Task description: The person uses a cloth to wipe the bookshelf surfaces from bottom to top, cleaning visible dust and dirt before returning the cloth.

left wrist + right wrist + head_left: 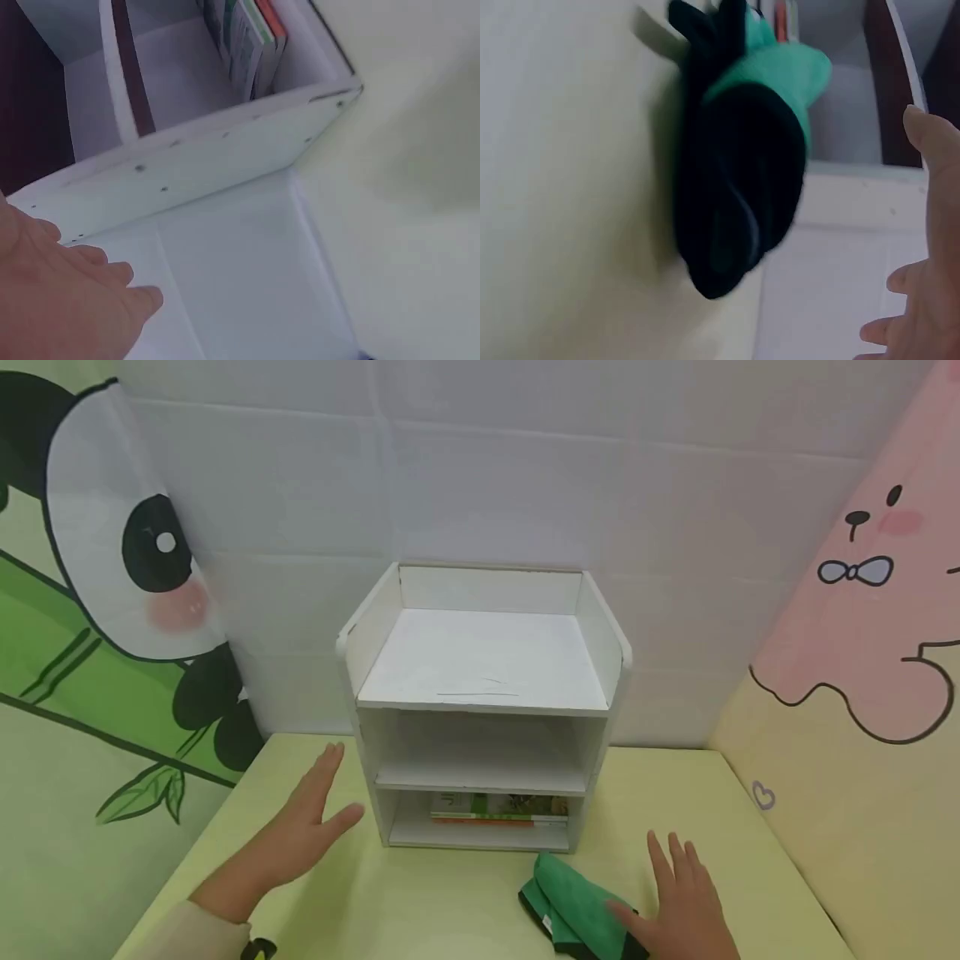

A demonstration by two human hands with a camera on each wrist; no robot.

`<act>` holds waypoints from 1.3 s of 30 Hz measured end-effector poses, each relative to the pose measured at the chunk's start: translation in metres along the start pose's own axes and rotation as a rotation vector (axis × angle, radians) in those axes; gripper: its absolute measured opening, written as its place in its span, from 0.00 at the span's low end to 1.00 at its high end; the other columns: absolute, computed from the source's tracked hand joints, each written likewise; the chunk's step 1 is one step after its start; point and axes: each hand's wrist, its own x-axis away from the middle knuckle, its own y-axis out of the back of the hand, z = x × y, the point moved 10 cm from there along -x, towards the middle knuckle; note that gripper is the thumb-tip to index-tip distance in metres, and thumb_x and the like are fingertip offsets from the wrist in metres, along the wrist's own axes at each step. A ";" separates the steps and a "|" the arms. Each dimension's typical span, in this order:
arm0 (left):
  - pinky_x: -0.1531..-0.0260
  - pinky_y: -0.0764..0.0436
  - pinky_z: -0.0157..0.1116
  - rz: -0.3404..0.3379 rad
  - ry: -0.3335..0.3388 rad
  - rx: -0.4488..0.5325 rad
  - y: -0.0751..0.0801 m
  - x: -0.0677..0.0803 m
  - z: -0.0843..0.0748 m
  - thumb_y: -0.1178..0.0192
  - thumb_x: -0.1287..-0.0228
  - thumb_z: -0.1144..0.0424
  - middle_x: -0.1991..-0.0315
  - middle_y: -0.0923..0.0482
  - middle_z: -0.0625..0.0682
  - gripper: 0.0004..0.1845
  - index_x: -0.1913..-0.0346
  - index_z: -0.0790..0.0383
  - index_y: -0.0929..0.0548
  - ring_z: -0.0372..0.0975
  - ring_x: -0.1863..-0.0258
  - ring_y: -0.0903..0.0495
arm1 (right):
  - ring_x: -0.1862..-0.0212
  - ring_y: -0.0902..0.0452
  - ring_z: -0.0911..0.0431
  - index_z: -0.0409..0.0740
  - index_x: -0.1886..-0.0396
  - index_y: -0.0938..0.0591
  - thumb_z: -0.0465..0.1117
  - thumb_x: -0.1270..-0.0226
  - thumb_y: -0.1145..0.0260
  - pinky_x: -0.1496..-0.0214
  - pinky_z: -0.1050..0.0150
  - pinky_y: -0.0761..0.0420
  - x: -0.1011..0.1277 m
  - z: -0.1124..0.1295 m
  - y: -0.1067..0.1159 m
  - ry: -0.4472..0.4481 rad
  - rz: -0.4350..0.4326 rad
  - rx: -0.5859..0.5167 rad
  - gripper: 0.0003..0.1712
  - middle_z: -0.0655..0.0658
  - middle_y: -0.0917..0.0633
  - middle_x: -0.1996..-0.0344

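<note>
My left hand (300,831) hovers left of a white shelf unit (491,706), fingers straight and thumb spread, holding nothing. In the left wrist view the same hand (67,292) shows beside the unit's side panel (187,169). A folded green cloth item (573,902) with black trim and a small white tag lies on the table at the unit's front right. My right hand (686,906) is just right of it, fingers extended, its thumb overlapping the cloth in the head view. The right wrist view shows the cloth item's black end (739,195) and, apart from it, my right hand (934,277).
Several thin books (498,808) lie flat in the unit's bottom compartment. The unit stands on a pale yellow table (420,902) against a white back wall (495,493). Side walls carry a panda drawing (105,527) on the left and a pink animal (870,635) on the right.
</note>
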 end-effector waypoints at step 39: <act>0.31 0.36 0.61 -0.368 0.243 0.236 0.101 -0.117 -0.099 0.52 0.21 0.45 0.21 0.42 0.56 0.36 0.18 0.55 0.44 0.54 0.25 0.39 | 0.44 0.24 0.42 0.39 0.25 0.30 0.86 0.49 0.40 0.56 0.47 0.23 0.000 0.092 -0.081 0.289 0.386 0.268 0.67 0.38 0.21 0.39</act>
